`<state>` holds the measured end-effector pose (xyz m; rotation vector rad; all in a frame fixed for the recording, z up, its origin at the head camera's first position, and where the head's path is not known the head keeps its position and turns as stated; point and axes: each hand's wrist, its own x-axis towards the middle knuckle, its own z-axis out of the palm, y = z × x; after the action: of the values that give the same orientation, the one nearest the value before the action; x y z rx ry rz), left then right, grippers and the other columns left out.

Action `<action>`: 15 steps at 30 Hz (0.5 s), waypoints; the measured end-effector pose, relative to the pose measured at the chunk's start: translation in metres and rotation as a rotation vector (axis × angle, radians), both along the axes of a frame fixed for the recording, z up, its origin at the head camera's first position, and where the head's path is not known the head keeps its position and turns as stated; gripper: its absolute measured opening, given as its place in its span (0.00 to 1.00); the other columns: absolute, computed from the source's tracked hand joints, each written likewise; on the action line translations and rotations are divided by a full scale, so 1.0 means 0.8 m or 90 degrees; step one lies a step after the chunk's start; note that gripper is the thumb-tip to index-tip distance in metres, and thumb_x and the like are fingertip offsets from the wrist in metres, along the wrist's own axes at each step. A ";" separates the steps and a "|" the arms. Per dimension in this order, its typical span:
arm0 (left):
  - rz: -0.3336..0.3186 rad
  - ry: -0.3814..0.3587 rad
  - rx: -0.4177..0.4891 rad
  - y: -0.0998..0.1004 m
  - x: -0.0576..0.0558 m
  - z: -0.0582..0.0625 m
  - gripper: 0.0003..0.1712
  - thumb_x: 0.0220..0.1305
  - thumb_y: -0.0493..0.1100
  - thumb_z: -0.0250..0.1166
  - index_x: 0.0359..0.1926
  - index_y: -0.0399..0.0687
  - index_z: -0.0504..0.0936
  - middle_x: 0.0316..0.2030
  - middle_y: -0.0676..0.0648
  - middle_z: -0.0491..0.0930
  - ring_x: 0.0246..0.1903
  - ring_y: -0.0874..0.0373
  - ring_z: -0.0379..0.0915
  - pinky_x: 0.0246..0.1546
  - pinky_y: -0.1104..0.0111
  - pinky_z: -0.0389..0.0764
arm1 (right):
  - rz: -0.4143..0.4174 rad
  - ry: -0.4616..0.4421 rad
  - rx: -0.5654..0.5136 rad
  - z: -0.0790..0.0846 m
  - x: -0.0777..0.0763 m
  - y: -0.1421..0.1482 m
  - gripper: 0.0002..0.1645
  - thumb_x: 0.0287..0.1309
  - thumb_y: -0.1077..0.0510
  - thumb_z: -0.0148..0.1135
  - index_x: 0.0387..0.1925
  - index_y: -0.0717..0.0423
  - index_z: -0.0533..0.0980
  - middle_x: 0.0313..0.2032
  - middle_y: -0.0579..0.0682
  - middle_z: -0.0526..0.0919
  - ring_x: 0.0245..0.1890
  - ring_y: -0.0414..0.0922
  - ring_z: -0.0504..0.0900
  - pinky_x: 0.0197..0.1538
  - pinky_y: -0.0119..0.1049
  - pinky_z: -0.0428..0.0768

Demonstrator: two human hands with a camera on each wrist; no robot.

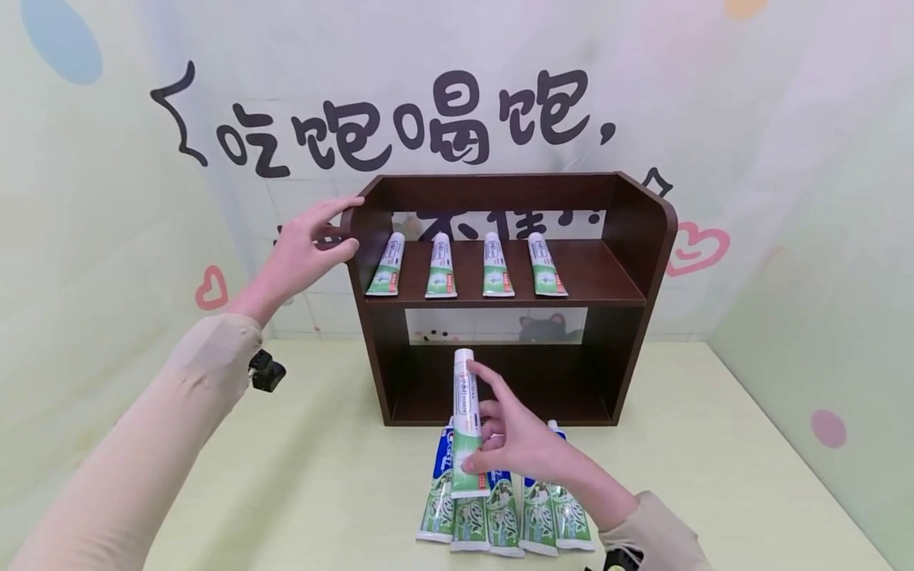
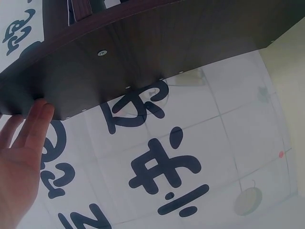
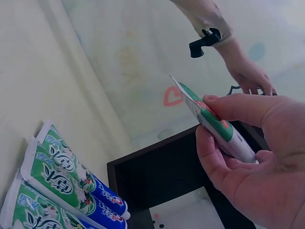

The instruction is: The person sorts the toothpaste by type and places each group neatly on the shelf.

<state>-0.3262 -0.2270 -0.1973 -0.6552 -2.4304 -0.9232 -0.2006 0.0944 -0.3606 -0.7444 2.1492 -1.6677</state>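
My right hand pinches a white-and-green toothpaste tube between thumb and fingers, cap end up, in front of the lower shelf. In the right wrist view the thumb lies on one face of the tube and the fingers behind it. My left hand rests with extended fingers at the left side panel of the dark brown shelf; the left wrist view shows the fingertips against the panel's outer face. Several matching tubes lie in a spaced row on the upper board, caps toward the back.
Several blue-and-green toothpaste tubes lie side by side on the pale table before the shelf, partly hidden by my right hand and the held tube. A wall with black lettering stands behind the shelf.
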 end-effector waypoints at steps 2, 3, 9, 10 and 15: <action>0.000 -0.002 0.001 -0.001 0.000 -0.001 0.32 0.66 0.44 0.61 0.70 0.64 0.69 0.70 0.53 0.68 0.53 0.48 0.80 0.45 0.84 0.77 | -0.007 0.000 -0.011 0.005 0.000 0.005 0.68 0.48 0.66 0.74 0.75 0.24 0.41 0.58 0.58 0.76 0.41 0.47 0.83 0.49 0.36 0.86; -0.001 -0.002 0.001 -0.001 0.000 -0.001 0.32 0.66 0.44 0.62 0.70 0.64 0.69 0.70 0.53 0.68 0.53 0.48 0.80 0.45 0.84 0.77 | -0.009 -0.002 -0.019 0.007 0.000 0.007 0.68 0.48 0.67 0.74 0.75 0.24 0.41 0.58 0.58 0.77 0.41 0.48 0.83 0.49 0.36 0.86; 0.000 -0.001 0.006 -0.001 -0.001 -0.001 0.32 0.66 0.43 0.62 0.70 0.67 0.69 0.70 0.54 0.68 0.53 0.49 0.80 0.44 0.85 0.76 | -0.042 -0.013 -0.045 0.022 0.003 0.020 0.64 0.48 0.68 0.73 0.74 0.29 0.46 0.51 0.59 0.82 0.38 0.48 0.83 0.47 0.34 0.86; 0.000 -0.002 0.007 -0.001 0.000 -0.001 0.32 0.66 0.43 0.62 0.70 0.67 0.69 0.70 0.54 0.68 0.54 0.49 0.80 0.44 0.85 0.76 | -0.052 -0.009 -0.040 0.024 0.004 0.022 0.62 0.49 0.68 0.73 0.75 0.32 0.47 0.50 0.59 0.83 0.38 0.48 0.84 0.47 0.34 0.86; -0.004 -0.001 0.010 -0.001 -0.001 -0.001 0.32 0.66 0.43 0.62 0.70 0.69 0.69 0.69 0.54 0.68 0.53 0.49 0.80 0.44 0.85 0.76 | -0.102 0.028 0.003 0.038 0.007 0.035 0.55 0.52 0.63 0.73 0.75 0.43 0.53 0.47 0.59 0.85 0.40 0.46 0.87 0.50 0.38 0.86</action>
<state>-0.3266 -0.2280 -0.1979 -0.6565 -2.4217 -0.9438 -0.1952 0.1220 -0.3305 -0.6287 2.2958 -1.7386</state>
